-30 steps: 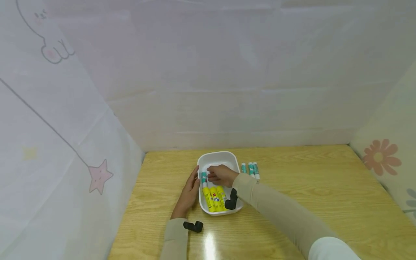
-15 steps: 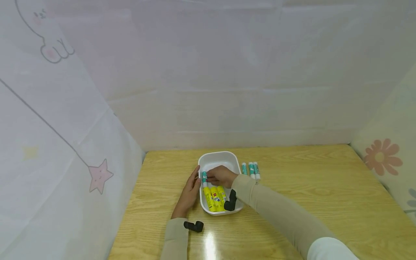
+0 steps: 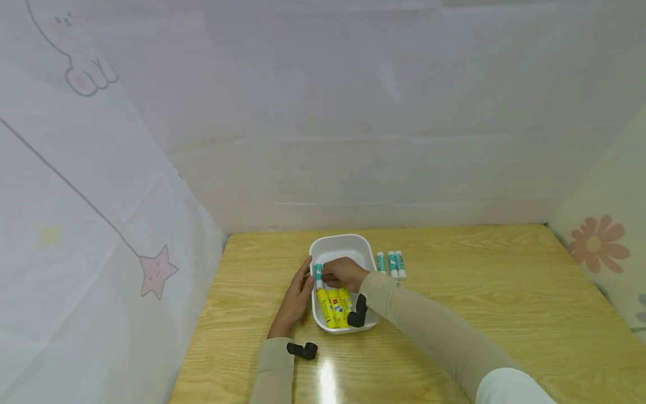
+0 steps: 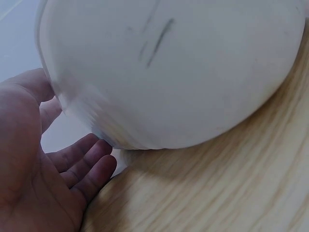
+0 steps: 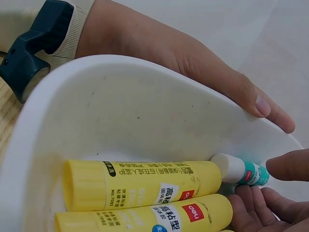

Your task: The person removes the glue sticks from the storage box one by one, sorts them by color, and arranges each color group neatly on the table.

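Note:
A white tray [image 3: 341,242] stands on the table. Inside, along its left wall, lies a small teal-and-white glue stick [image 5: 229,167]. My right hand [image 3: 346,272] reaches into the tray and holds this stick between thumb and curled fingers near its teal end. Three larger yellow glue sticks [image 5: 140,186] lie side by side at the tray's near end, one partly behind my right wrist. My left hand [image 3: 294,299] rests against the tray's outer left side, fingers loosely extended; its thumb and fingertips touch the wall in the left wrist view [image 4: 53,159].
Three more teal-and-white glue sticks [image 3: 392,264] lie on the wooden table [image 3: 484,292] just right of the tray, one partly hidden by the tray's rim. White printed sheets [image 3: 353,112] enclose the table at the back and both sides.
The right fingers were slightly apart from the small glue stick, then closed in to the left onto it. The left hand stays at the tray's side.

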### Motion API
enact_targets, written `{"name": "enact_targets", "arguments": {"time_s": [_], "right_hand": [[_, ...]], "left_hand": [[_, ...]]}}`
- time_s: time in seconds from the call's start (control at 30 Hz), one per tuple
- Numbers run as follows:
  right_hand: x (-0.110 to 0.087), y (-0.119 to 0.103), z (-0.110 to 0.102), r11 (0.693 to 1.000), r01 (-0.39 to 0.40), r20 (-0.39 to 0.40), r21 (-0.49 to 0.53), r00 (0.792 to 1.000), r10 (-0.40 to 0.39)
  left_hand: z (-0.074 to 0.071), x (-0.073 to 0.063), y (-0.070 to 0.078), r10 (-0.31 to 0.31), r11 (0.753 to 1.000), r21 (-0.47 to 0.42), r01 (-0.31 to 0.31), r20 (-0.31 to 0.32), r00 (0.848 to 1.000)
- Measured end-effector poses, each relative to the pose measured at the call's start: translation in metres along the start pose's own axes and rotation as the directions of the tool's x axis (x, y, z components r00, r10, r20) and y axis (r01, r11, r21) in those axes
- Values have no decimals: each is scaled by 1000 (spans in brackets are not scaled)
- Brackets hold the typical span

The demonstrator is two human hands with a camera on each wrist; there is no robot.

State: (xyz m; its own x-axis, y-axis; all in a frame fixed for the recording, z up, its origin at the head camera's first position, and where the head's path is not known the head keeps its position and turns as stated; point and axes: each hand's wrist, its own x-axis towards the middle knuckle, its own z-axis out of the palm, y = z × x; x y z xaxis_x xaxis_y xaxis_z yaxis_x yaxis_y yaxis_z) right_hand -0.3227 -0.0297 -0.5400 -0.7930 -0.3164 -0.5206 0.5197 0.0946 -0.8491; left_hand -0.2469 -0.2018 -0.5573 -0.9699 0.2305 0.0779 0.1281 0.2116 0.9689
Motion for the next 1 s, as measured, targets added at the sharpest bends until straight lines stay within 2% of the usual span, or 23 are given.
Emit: {"name": "enact_targets", "arguments": {"time_s": [0.23,0.5,0.67,0.77,1.0], "right_hand": [[-1,-1,4,1000,11,-3,24,1000,-11],[0,1,8,1000,10,4,19,1000,-10],[-5,-3,5,998,25,16,52,1000,-26],[-9,-6,0,997,38,-4,68,999,-38],[-16,-13,-8,990,75,-13,117,997,-74]], "left_hand": [[-1,2,-1,14,1000,5,-14,9,1000],[-1,1,-2,-3,1000,14,3,9,1000],[-1,0,1,-3,1000,25,3,2,1000],[-1,1,-1,-10,999,35,10,-5,1000],[-6,10,-37,-3,999,48,6,-66,998]]}}
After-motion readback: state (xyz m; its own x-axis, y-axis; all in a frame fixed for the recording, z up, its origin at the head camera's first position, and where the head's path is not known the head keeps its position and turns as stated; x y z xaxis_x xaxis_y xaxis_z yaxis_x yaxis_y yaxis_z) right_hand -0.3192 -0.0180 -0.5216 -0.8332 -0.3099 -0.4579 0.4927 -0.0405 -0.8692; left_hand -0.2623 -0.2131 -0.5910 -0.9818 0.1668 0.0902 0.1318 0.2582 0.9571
